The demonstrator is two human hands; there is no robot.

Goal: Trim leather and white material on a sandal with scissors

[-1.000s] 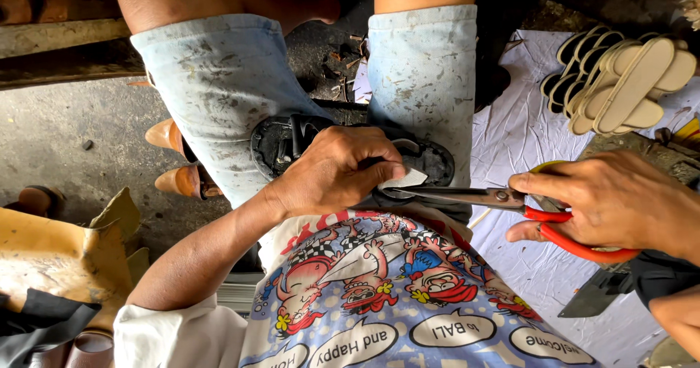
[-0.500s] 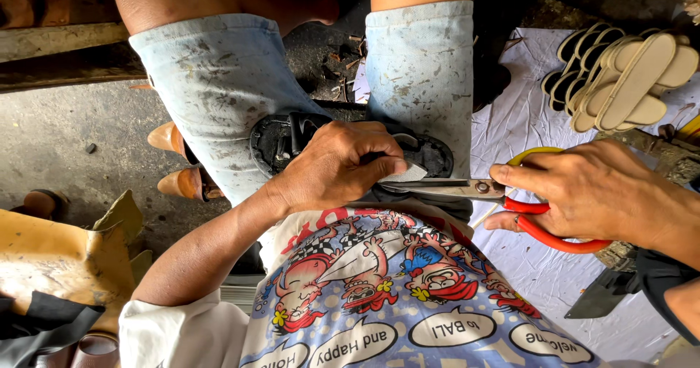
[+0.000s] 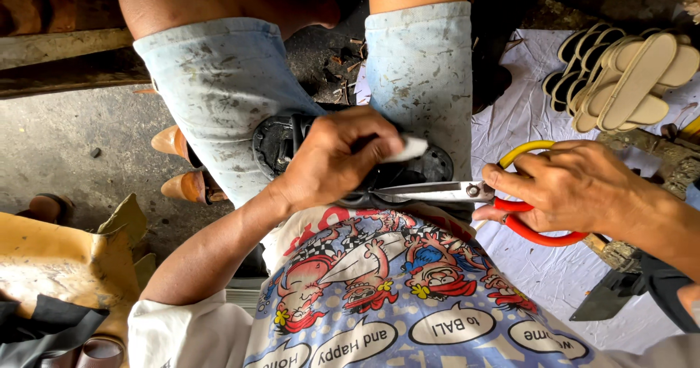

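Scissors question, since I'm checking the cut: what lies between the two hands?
In the head view, the steel blades of the scissors span from the right hand to the left hand, which presses a black sole.

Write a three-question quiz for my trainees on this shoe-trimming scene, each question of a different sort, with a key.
1. True or false: the right hand holds scissors with one yellow and one red handle loop.
2. Multiple choice: the left hand presses on a) a black sole piece resting on the lap, b) the stack of pale insoles, c) a tan shoe on the floor.
3. Fill in: the stack of pale insoles lies on a ______ cloth at the person's right.

Key: 1 true; 2 a; 3 white.
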